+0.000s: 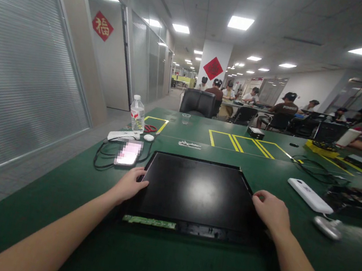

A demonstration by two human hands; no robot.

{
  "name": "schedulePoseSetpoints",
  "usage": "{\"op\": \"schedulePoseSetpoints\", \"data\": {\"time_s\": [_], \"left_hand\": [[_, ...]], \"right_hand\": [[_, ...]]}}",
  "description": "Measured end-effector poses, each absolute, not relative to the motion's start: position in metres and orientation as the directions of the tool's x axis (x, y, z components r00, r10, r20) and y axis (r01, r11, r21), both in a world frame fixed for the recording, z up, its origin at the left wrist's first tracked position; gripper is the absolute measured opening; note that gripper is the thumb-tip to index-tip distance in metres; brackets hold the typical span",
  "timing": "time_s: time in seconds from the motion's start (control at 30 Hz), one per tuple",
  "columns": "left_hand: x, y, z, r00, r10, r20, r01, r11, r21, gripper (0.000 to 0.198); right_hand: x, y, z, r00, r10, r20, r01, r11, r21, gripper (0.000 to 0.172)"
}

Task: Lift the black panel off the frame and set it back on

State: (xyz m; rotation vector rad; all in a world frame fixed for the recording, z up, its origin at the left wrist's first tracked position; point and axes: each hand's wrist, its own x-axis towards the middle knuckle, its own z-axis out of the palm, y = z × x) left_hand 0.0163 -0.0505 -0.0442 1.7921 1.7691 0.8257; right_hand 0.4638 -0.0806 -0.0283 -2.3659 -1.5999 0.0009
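Observation:
A flat black screen panel (pixel 194 191) lies on the green table (pixel 159 266) straight in front of me, with a thin green circuit strip (pixel 149 221) along its near edge. My left hand (pixel 129 184) grips the panel's left edge, fingers curled over it. On the opposite side, my right hand (pixel 270 211) holds the right edge with its fingers bent round the rim. Both forearms reach in from the bottom of the view.
A phone (pixel 128 153), black cable (pixel 103 157), white device (pixel 123 135), water bottle (pixel 138 113) and red scissors (pixel 149 128) lie at left. A white power bank (pixel 310 195) and silver mouse (pixel 327 227) sit at right. People sit at far tables; one person is at the right edge.

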Motion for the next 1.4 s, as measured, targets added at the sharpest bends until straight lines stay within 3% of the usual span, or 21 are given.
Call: {"op": "schedulePoseSetpoints", "data": {"time_s": [0.23,0.47,0.63,0.83,1.0,1.17,1.4], "left_hand": [[0.017,-0.052,-0.045,-0.024,0.996,0.085,0.714,-0.043,0.699,0.038],[0.018,-0.055,-0.040,0.004,0.997,0.080,0.695,-0.060,0.716,0.050],[0.015,-0.064,-0.025,0.153,0.983,0.097,0.774,-0.180,0.607,0.064],[0.010,-0.074,-0.010,0.353,0.929,0.114,0.771,-0.358,0.526,0.055],[0.009,-0.069,-0.013,0.293,0.947,0.128,0.812,-0.317,0.490,0.045],[0.003,-0.063,-0.016,0.129,0.980,0.151,0.891,-0.181,0.417,0.038],[-0.003,-0.058,-0.021,0.095,0.995,-0.025,0.960,-0.085,0.268,0.027]], "right_hand": [[0.464,-0.082,-0.028,0.369,0.915,0.163,0.916,-0.330,-0.227,0.034],[0.463,-0.082,-0.027,0.344,0.924,0.168,0.929,-0.308,-0.207,0.032],[0.463,-0.082,-0.026,0.358,0.921,0.153,0.922,-0.323,-0.212,0.033],[0.465,-0.081,-0.029,0.366,0.918,0.150,0.917,-0.329,-0.224,0.033],[0.464,-0.081,-0.028,0.368,0.917,0.156,0.917,-0.330,-0.224,0.033],[0.463,-0.082,-0.026,0.381,0.914,0.138,0.908,-0.342,-0.243,0.034],[0.465,-0.082,-0.028,0.370,0.918,0.144,0.910,-0.326,-0.257,0.034]]}}
